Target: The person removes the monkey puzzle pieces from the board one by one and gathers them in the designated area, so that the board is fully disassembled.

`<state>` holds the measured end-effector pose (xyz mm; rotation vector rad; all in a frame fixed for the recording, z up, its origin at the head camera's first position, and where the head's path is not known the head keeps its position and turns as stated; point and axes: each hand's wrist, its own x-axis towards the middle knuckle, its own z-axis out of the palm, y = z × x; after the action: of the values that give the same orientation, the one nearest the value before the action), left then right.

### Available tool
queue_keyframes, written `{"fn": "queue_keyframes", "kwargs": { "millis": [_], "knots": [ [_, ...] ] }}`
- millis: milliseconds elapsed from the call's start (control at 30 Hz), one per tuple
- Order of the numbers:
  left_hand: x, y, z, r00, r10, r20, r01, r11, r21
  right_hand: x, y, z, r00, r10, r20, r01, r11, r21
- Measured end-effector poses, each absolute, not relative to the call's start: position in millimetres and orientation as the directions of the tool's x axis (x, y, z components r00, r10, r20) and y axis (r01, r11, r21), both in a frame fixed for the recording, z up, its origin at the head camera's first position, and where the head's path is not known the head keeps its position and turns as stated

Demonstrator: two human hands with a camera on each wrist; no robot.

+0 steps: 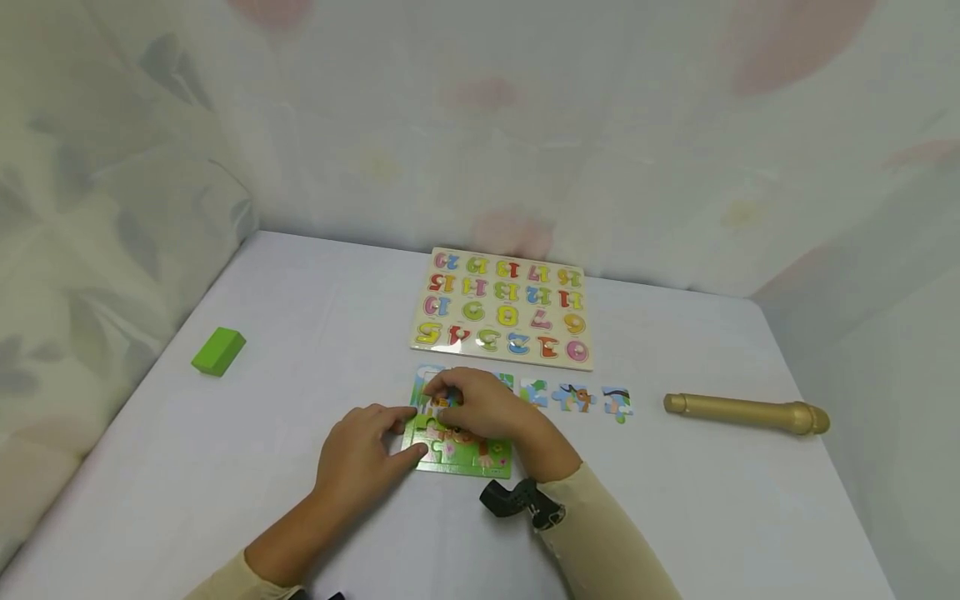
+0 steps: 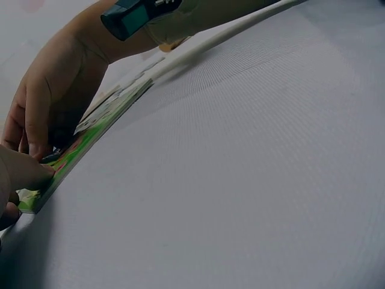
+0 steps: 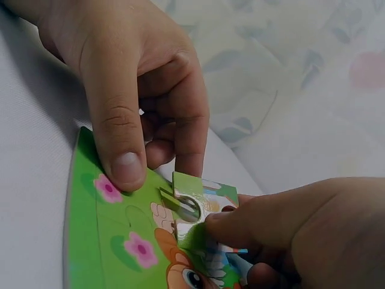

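A jigsaw board (image 1: 461, 469) with a cartoon animal picture and a green, flowered border lies on the white table. My right hand (image 1: 483, 406) pinches a jigsaw piece (image 3: 207, 192) between thumb and fingers; the right wrist view shows it tilted just over the board's picture. On the board's left side rests my left hand (image 1: 360, 454), thumb pressing the flowered border and index fingertip at the edge close to that piece. Its other fingers are bent beneath the palm. My right hand hides part of the picture in the head view.
Several loose jigsaw pieces (image 1: 576, 397) lie in a row right of the board. Behind it is a wooden number board (image 1: 491, 354). A green block (image 1: 218, 352) sits far left, a gold stick (image 1: 735, 412) far right. Patterned curtains (image 1: 480, 125) enclose the table.
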<state>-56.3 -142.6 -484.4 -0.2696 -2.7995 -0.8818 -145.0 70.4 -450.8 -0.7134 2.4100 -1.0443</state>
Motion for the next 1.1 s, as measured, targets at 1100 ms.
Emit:
{"fn": "queue_keyframes", "kwargs": {
  "millis": [1100],
  "knots": [
    [-55.9,-142.2,-480.4,-0.966,0.129,0.225,0.233,0.814,0.532,-145.3,110.4,-433.4,-0.811,-0.574,-0.109,-0.191,0.437,-0.879]
  ]
}}
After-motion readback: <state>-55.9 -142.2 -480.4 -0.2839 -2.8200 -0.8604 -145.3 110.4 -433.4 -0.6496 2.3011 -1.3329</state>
